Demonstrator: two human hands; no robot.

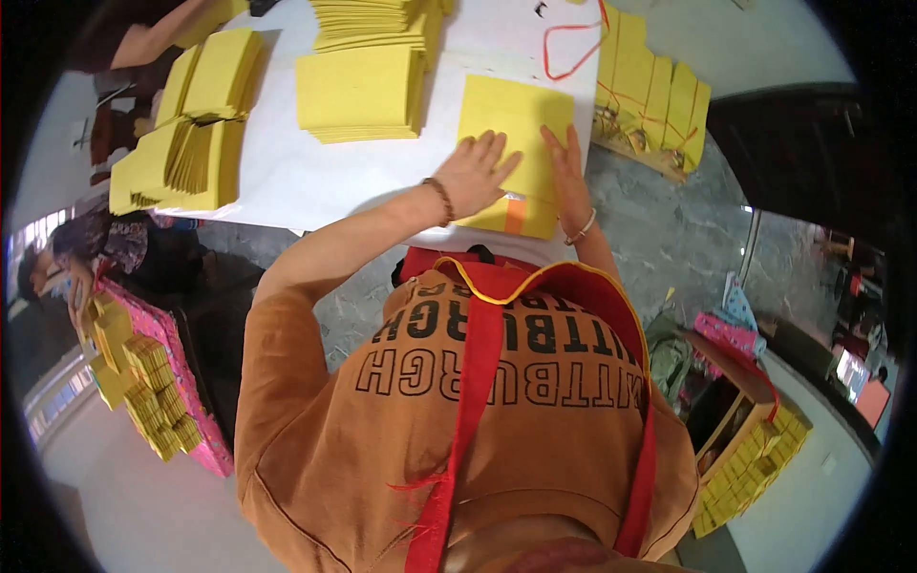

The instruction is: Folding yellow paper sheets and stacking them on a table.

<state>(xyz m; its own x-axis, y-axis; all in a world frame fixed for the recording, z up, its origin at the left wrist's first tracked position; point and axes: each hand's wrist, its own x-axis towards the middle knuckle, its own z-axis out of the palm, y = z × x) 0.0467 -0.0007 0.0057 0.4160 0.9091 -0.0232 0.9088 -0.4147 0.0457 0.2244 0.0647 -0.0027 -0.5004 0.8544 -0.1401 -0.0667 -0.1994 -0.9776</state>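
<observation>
On the white table (363, 177) in front of me lies a flat yellow paper piece (516, 100), possibly folded, with an orange strip (516, 216) near its lower edge. My left hand (475, 177) rests on it with the fingers spread. Along its right edge lies my right hand (570, 181), seen edge-on, fingers stretched out and touching the paper. Neither hand grips anything. To the left of the paper stands a neat stack of yellow paper pieces (353, 91), with another tall stack (373, 24) behind it.
More yellow stacks (220, 76) fill the table's left side. A red cord (564, 72) lies at the far right corner. Tied yellow bundles (650, 86) stand beyond the right edge. Another person's arm (158, 38) reaches in at far left; a second person (81, 248) sits by a pink-covered table (205, 435).
</observation>
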